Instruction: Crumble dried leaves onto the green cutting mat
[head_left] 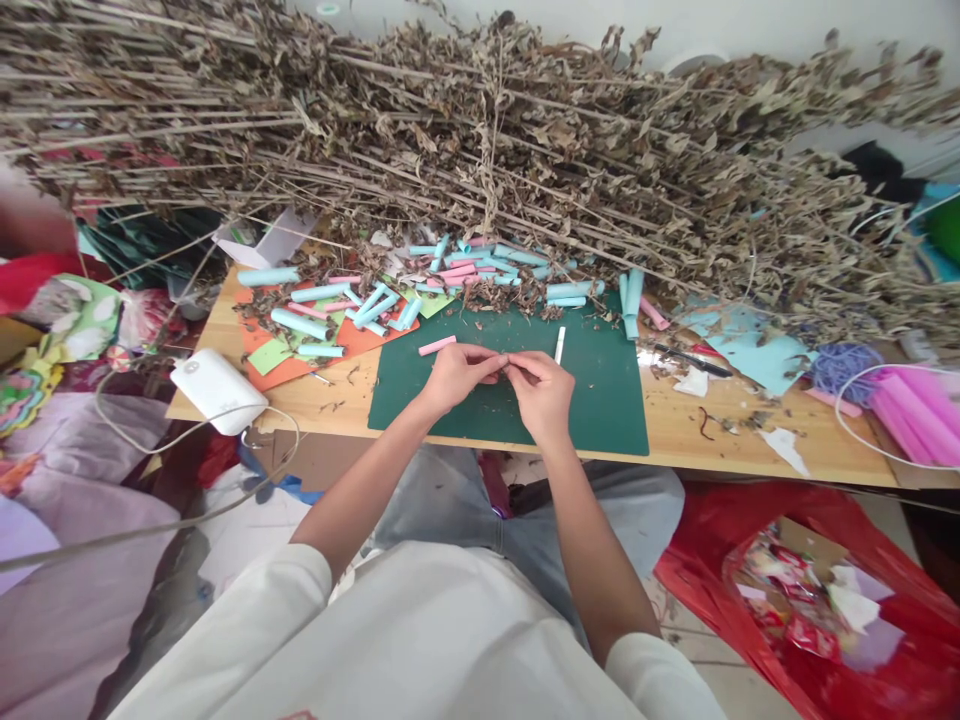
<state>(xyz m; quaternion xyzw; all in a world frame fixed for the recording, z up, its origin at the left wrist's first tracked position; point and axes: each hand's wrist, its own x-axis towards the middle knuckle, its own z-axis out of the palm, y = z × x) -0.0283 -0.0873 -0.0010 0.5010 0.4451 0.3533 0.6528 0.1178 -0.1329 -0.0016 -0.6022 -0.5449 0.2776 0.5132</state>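
Note:
My left hand [459, 377] and my right hand [541, 393] meet fingertip to fingertip over the green cutting mat [607, 410]. Both are closed in a pinch, and whatever lies between the fingers is too small or too hidden to name. A pink paper roll [437, 345] rests on the mat just beyond my left hand. Behind my right hand is a slim white stick-like object [560, 344]. Several blue paper rolls [576, 290] and pink ones lie along the mat's far edge, among dry leaf bits.
Dried leafy stalks [480, 140] spread across the back of the wooden table [847, 440]. A white power bank [217, 390] with a cable sits at the left edge. Blue paper [750, 345], a black pen [694, 361] and purple yarn [846, 372] are right. A red rubbish bag [705, 560] stands below.

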